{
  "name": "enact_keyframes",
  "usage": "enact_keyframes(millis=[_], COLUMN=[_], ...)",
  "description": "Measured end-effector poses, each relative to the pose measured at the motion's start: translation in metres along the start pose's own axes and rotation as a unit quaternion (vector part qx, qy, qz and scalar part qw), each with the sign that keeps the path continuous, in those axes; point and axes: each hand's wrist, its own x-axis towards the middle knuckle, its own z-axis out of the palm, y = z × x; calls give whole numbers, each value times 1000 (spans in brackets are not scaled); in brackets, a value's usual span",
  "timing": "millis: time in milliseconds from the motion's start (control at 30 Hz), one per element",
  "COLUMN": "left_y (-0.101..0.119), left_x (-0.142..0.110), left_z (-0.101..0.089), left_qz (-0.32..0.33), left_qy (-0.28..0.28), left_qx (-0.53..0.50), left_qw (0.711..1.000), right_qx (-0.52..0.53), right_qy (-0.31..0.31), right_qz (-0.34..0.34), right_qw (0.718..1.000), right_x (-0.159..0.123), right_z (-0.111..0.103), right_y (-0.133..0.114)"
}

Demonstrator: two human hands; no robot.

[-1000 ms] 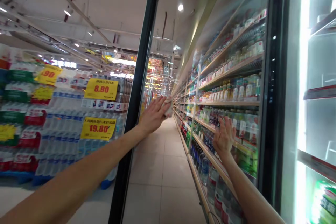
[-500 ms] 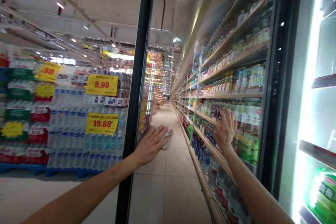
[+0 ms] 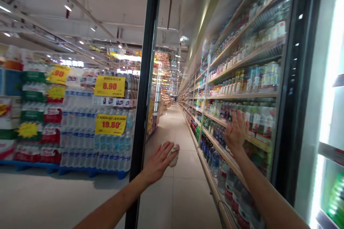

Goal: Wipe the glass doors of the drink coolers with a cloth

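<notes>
A glass door with a black frame [image 3: 146, 78] stands swung out in front of me, and shelves of drinks show through or in its pane. My left hand [image 3: 158, 162] lies flat on the glass near the frame's left upright, pressing a pale, folded cloth [image 3: 174, 155] under its fingers. Most of that cloth is hidden by the hand. Farther right, my right hand [image 3: 236, 132] rests against the pane with its fingers spread and nothing in it.
On the left, stacked packs of bottled drinks [image 3: 77, 128] stand on a blue pallet [image 3: 92, 171], with yellow price signs [image 3: 109, 86]. A lit cooler [image 3: 311, 132] with shelves and a green pack [image 3: 335, 196] is at the right edge. Tiled floor [image 3: 156, 204] shows through the glass.
My left hand has slid a little down the glass with the cloth. My right hand stays on the pane. The view has turned slightly left.
</notes>
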Motion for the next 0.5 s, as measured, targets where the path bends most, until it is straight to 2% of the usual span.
enact_keyframes(millis=[67,133,200,233,300,367,400,433,500], left_y=[-16,-34,-41,-39,-27,-17,-15,-16,-22], left_x=[25,53,64,62,45,29,27,30,44], left_z=[-6,-13,-15,-14,-11,-8,-8,-9,-11], left_qz=[-40,-117,-131,-98,41,187,215,202,86], left_qy=[23,87,95,79,21,-35,-50,-51,-18], left_qx=[9,17,17,16,12,2,-1,-1,7], left_qw=[999,989,987,992,999,982,975,978,996], right_qx=[0,1,3,3,2,-2,-4,-6,-7], right_qy=[0,-3,-5,-7,-8,-9,-9,-9,-10], right_qz=[1,7,13,13,12,8,6,6,10], right_qw=[1000,1000,1000,1000,1000,1000,1000,1000,1000], right_x=[0,0,0,-1,-3,-5,-6,-6,-7], right_z=[0,0,-1,-1,-1,-1,-1,-2,-3], right_y=[0,-1,-2,-2,-2,-3,-3,-3,-4])
